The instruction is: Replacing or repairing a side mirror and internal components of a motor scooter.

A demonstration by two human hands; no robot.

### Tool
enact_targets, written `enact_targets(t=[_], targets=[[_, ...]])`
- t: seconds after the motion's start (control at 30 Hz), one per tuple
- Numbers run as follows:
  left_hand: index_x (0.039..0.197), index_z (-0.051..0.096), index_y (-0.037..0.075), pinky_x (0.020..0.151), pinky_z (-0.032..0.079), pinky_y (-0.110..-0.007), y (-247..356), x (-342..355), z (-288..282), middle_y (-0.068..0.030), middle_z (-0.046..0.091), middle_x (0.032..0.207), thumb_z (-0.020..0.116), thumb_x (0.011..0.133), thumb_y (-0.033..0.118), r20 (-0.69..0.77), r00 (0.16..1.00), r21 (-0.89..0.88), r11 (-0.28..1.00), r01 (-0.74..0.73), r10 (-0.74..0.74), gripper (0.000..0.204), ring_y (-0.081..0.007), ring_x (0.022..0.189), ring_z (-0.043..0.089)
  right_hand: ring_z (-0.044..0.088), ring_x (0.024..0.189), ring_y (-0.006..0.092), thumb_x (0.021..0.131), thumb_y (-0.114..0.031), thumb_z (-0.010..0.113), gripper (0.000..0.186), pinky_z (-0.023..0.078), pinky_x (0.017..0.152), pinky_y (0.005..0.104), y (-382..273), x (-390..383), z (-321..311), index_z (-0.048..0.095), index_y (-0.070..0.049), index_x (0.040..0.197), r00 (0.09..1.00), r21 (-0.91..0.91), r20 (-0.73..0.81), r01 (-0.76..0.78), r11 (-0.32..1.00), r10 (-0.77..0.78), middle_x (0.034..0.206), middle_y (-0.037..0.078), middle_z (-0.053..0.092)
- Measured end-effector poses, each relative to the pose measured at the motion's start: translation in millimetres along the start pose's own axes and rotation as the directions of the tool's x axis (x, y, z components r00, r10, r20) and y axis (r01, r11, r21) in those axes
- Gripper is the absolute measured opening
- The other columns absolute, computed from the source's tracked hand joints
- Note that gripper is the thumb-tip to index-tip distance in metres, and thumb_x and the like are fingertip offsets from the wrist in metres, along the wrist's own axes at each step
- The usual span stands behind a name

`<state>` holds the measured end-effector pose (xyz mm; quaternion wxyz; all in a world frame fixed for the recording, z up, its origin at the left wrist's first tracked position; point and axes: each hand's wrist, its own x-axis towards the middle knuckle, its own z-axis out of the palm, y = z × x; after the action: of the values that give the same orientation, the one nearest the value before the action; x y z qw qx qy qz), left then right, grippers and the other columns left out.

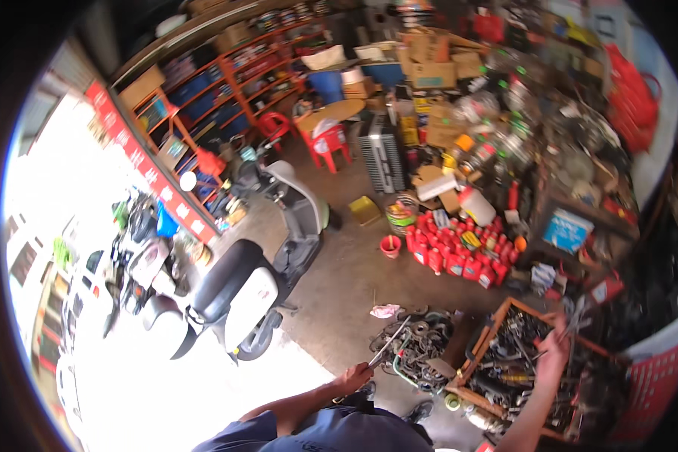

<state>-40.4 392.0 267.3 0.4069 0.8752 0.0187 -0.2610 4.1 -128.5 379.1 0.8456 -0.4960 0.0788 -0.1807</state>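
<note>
Low in the middle, my left hand is closed around a long thin metal rod, perhaps a screwdriver. The rod slants up and right over a heap of greasy metal parts and cables on the floor. At the right, my right hand is raised above a wooden tray filled with dark tools and parts. Its fingers are beside a cluster of grey metal tools. Blur hides whether they grip any of these.
A grey and white scooter stands left of me. Ahead are many red bottles, a small red bucket and a yellow box. A cluttered cabinet stands at the right, a red perforated crate nearer.
</note>
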Motion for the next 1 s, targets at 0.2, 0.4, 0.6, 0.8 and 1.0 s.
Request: enact_targets(t=[0.2, 0.4, 0.6, 0.8, 1.0], targets=[[0.100, 0.060, 0.007, 0.071, 0.046, -0.039, -55.7, -7.7, -41.6, -0.0131, 0.061, 0.080, 0.051, 0.089, 0.037, -0.168, 0.986, -0.030, 0.999, 0.019, -0.024, 0.034, -0.0255, 0.078, 0.061, 0.057, 0.108, 0.0244, 0.079, -0.002, 0.048, 0.049, 0.049, 0.088, 0.0392, 172.4, -63.7, 123.2, 0.050, -0.001, 0.129, 0.792, 0.438, 0.208, -0.600, 0.669, 0.574, 0.125, 0.012, 0.057], [0.101, 0.060, 0.004, 0.074, 0.046, -0.037, -128.1, -7.8, -129.9, -0.0112, 0.062, 0.084, 0.053, 0.089, 0.035, -0.286, 0.935, -0.391, 0.916, 0.085, -0.209, 0.034, -0.0203, 0.081, 0.058, 0.059, 0.106, 0.0296, 0.088, -0.015, 0.048, 0.032, 0.044, 0.096, 0.0480, 292.9, -104.4, 255.9, 0.057, 0.000, 0.114, 0.379, 0.271, 0.354, -0.916, 0.294, 0.855, 0.114, 0.013, 0.062], [0.109, 0.056, 0.002, 0.062, 0.043, -0.026, -181.3, 6.9, -252.9, -0.0008, 0.050, 0.073, 0.045, 0.095, 0.019, -0.344, 0.924, -0.667, 0.736, -0.115, -0.168, 0.025, -0.0098, 0.068, 0.048, 0.063, 0.072, 0.0232, 0.097, -0.025, 0.044, 0.031, 0.052, 0.072, 0.0417, 403.0, -82.6, 377.5, 0.060, -0.001, 0.107, 0.082, -0.018, 0.383, -0.995, 0.096, 0.920, 0.079, 0.007, 0.064], [0.112, 0.054, 0.003, 0.059, 0.042, -0.025, -195.0, 36.6, -354.5, -0.0013, 0.054, 0.071, 0.042, 0.096, 0.016, -0.434, 0.881, -0.727, 0.651, -0.218, -0.190, 0.024, -0.0098, 0.063, 0.050, 0.058, 0.066, 0.0155, 0.097, -0.025, 0.049, 0.030, 0.049, 0.066, 0.0338, 414.6, -47.1, 548.9, 0.057, -0.002, 0.113, 0.165, -0.184, 0.379, -0.951, 0.249, 0.911, 0.078, 0.003, 0.059], [0.107, 0.049, 0.003, 0.055, 0.041, -0.025, -201.4, 102.3, -434.3, -0.0031, 0.052, 0.072, 0.043, 0.095, 0.012, -0.535, 0.824, -0.713, 0.624, -0.321, -0.188, 0.016, -0.0103, 0.060, 0.048, 0.056, 0.065, 0.0124, 0.097, -0.022, 0.051, 0.026, 0.047, 0.059, 0.0276, 437.8, 3.7, 660.4, 0.055, -0.004, 0.115, 0.182, -0.222, 0.474, -0.922, 0.317, 0.862, 0.076, 0.003, 0.057]])
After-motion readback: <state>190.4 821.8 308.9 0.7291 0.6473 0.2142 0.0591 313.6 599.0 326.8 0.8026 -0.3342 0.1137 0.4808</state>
